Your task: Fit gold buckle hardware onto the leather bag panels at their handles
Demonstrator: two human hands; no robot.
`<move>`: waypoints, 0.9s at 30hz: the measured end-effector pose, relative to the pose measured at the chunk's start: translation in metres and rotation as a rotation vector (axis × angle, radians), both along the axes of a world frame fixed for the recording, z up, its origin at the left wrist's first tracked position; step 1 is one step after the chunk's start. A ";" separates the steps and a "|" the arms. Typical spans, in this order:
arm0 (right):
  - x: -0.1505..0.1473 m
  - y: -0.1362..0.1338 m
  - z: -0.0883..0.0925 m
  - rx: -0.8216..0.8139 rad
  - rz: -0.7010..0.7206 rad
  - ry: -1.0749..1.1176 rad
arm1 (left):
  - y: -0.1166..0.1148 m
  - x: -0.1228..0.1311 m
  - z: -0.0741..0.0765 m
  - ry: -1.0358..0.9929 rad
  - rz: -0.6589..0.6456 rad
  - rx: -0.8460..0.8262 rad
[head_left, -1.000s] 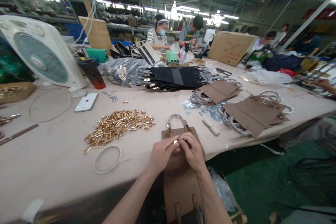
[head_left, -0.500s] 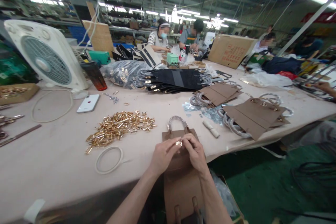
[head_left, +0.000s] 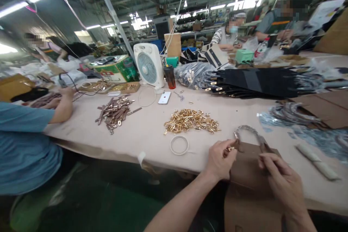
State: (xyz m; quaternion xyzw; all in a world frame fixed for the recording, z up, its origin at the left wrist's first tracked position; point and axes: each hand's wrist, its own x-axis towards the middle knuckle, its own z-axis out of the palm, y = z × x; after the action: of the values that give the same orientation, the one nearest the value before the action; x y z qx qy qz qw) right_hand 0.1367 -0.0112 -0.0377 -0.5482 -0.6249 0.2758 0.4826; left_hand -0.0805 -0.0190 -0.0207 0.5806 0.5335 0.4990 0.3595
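Brown bag piece [head_left: 246, 163] overhangs the counter's [head_left: 152, 130] edge, wrapped handle [head_left: 248, 127] outward. My grip has just split: left fingers [head_left: 226, 144] pinch a gold fitting [head_left: 231, 148] alone, so right fingers [head_left: 271, 162] are off it, loosely curled by the handle's base; whether they hold anything, I can't tell.

Brown bag panel [head_left: 244, 168] lies on the table [head_left: 152, 134], its lower portion extending past the near edge; its arched, film-wrapped handle [head_left: 248, 127] projects beyond the far edge. Small gold-coloured fitting [head_left: 231, 148], partly hidden, is pinched in the left hand [head_left: 220, 159] near the handle's left base.
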 end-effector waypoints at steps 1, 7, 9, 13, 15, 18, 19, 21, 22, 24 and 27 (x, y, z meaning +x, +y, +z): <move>-0.001 -0.001 0.001 0.003 -0.003 -0.009 | -0.001 -0.007 0.002 0.074 0.024 0.003; -0.008 -0.001 0.007 0.010 -0.032 -0.023 | -0.002 -0.042 0.010 0.559 0.103 0.008; -0.009 -0.002 0.009 0.000 -0.050 -0.014 | -0.003 -0.048 0.012 0.616 0.114 -0.003; -0.022 -0.011 0.019 0.034 -0.119 -0.003 | -0.016 -0.068 0.023 0.530 0.130 0.107; -0.040 -0.020 0.029 0.073 -0.081 0.016 | -0.025 -0.087 0.030 0.453 0.158 0.177; -0.085 -0.029 0.043 0.095 0.189 0.042 | -0.035 -0.122 0.034 0.390 0.280 0.220; -0.103 -0.030 0.046 0.070 0.314 0.012 | -0.038 -0.133 0.034 0.377 0.326 0.217; -0.137 -0.028 0.048 0.031 0.487 -0.044 | -0.040 -0.151 0.029 0.367 0.361 0.184; -0.152 -0.026 0.047 0.022 0.521 -0.071 | -0.042 -0.157 0.026 0.365 0.352 0.165; -0.178 -0.022 0.043 0.009 0.539 -0.147 | -0.045 -0.166 0.019 0.370 0.294 0.138; -0.201 -0.018 0.037 -0.049 0.485 -0.282 | -0.051 -0.173 0.013 0.407 0.167 0.140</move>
State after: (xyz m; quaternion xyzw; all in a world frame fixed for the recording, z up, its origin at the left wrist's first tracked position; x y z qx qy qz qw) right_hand -0.0640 -0.0291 -0.0003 -0.4271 -0.7920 0.3192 0.2972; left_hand -0.2535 -0.0704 -0.0082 0.6467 0.6054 0.4352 0.1608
